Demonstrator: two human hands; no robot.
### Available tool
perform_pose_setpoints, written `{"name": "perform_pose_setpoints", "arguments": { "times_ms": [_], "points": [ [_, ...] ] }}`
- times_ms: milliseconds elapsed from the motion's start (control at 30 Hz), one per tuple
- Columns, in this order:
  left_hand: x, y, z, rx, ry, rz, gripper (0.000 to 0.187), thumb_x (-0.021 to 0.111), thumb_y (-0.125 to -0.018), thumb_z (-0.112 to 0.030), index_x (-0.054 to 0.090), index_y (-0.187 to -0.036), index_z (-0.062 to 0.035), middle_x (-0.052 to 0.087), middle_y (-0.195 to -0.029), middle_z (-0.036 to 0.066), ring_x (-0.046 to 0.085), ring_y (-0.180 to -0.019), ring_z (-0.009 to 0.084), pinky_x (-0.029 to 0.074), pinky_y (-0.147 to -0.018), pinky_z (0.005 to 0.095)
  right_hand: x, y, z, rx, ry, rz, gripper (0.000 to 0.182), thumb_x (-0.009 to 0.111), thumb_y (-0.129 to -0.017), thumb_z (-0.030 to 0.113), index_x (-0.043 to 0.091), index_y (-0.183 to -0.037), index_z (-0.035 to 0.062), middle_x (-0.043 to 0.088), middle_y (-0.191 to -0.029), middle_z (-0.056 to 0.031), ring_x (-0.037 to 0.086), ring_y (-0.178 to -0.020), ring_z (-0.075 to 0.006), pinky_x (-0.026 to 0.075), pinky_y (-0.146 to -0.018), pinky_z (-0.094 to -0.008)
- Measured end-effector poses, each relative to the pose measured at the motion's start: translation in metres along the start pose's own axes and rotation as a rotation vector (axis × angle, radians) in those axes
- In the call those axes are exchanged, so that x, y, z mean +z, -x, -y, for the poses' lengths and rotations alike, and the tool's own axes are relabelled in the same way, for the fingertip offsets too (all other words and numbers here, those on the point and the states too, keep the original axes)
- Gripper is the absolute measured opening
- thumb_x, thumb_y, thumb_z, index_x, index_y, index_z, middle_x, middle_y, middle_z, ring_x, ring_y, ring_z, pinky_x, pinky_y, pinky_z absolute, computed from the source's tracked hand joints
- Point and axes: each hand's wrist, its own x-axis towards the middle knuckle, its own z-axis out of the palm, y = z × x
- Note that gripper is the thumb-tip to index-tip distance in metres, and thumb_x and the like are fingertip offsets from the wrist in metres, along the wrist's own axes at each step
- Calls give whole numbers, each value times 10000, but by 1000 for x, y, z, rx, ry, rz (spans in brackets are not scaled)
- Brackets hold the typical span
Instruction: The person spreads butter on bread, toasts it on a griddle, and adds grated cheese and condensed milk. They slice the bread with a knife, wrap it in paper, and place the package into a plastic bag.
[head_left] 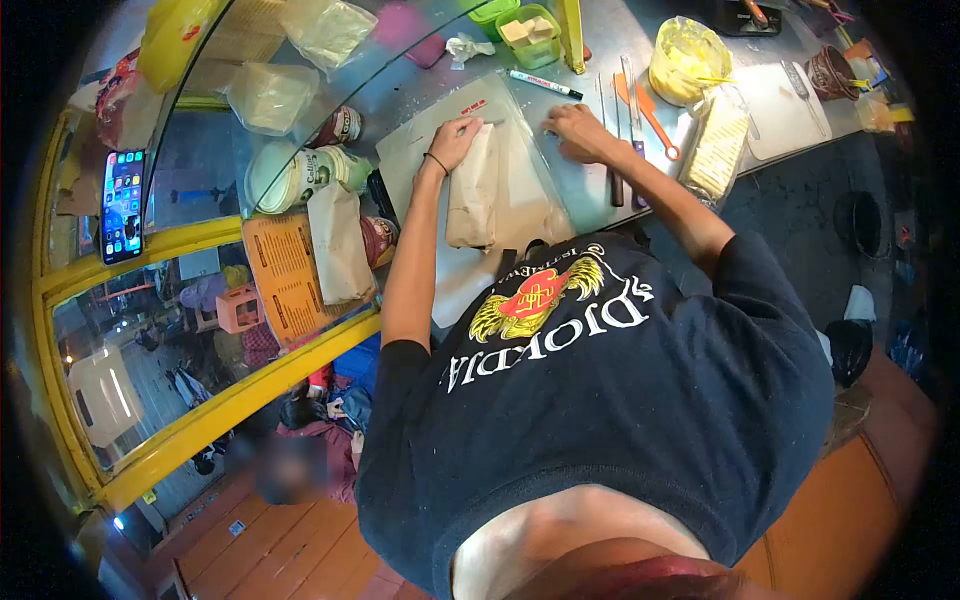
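A white paper bag lies lengthwise on the cutting board. My left hand is at the bag's far end, its fingers closed on the edge there. To the right, my right hand hovers over or rests on the metal counter, fingers bent and a little apart, with nothing visible in them. A clear plastic sheet lies between the bag and that hand. Beyond it is a marker pen. Just right of my right hand lie long knives and an orange spatula.
At right stand a tub of yellow spread, wrapped bread and a white board. Tins, a lidded tub, another paper bag and a menu line the left. A yellow-framed glass partition borders the counter.
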Motion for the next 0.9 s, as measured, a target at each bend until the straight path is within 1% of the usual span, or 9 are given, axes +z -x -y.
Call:
{"name": "perform_pose_setpoints", "arguments": {
  "times_ms": [100, 200, 300, 367, 433, 600, 800, 867, 900],
  "points": [
    [9, -7, 2, 100, 195, 10, 242, 620, -952, -225, 705, -959, 1, 704, -943, 58, 625, -901, 150, 477, -857, 293, -8, 7, -9, -95, 194, -3, 328, 649, -781, 137, 642, -1098, 51, 619, -982, -138, 616, -944, -346, 489, -829, -447],
    [19, -4, -4, 163, 222, 72, 222, 642, -941, -211, 675, -915, 7, 677, -874, 22, 625, -897, 106, 486, -816, 274, -10, -5, -11, 73, -378, -62, 434, 658, -788, 170, 605, -1191, 18, 671, -1000, -173, 636, -931, -364, 509, -808, -432],
    [25, -3, -10, 152, 491, -16, 184, 652, -940, -181, 655, -906, 0, 659, -853, 23, 625, -879, 91, 487, -780, 250, -12, -19, -2, 131, -512, 129, 452, 668, -791, 212, 609, -1187, 1, 683, -1032, -197, 644, -937, -377, 515, -826, -424],
    [23, -2, -9, 61, 521, 18, 166, 645, -953, -178, 647, -939, -12, 656, -885, 26, 602, -855, 71, 481, -781, 221, -4, -23, 11, 29, -575, 76, 462, 681, -786, 252, 625, -1166, -4, 679, -1058, -205, 643, -968, -375, 510, -856, -418],
    [21, -4, -5, 23, 497, 49, 153, 651, -949, -165, 642, -962, -13, 648, -892, 19, 595, -827, 70, 482, -769, 223, 3, -30, 20, 76, -525, 129, 481, 670, -796, 263, 615, -1188, -11, 669, -1097, -215, 637, -1007, -372, 502, -883, -424],
    [20, -7, 7, -19, 470, 106, 135, 665, -938, -141, 623, -964, -16, 633, -899, 6, 563, -782, 58, 475, -737, 224, 29, -37, 22, -15, -477, -70, 446, 660, -805, 220, 610, -1172, -30, 637, -1034, -227, 621, -953, -383, 490, -857, -430],
    [27, -8, 4, 120, 543, -30, 185, 692, -919, -161, 572, -996, -42, 608, -942, 16, 536, -831, 47, 455, -736, 208, 53, -39, 19, -5, -572, -125, 453, 656, -825, 245, 606, -1190, -18, 626, -1059, -211, 610, -982, -387, 480, -868, -450],
    [19, 0, -9, 14, 83, -129, 316, 719, -890, -211, 548, -1066, -13, 616, -1018, 92, 571, -878, 112, 473, -782, 247, 52, -38, 21, 64, -532, -97, 437, 645, -808, 233, 627, -1167, -17, 641, -1107, -206, 601, -1039, -405, 492, -888, -451],
    [18, 7, -13, 19, 83, -131, 316, 719, -890, -211, 548, -1066, -13, 616, -1018, 92, 571, -878, 112, 473, -782, 247, 45, -36, 23, 62, -528, -100, 437, 645, -808, 233, 627, -1167, -17, 641, -1107, -206, 601, -1039, -405, 492, -888, -451]
  ]
}}
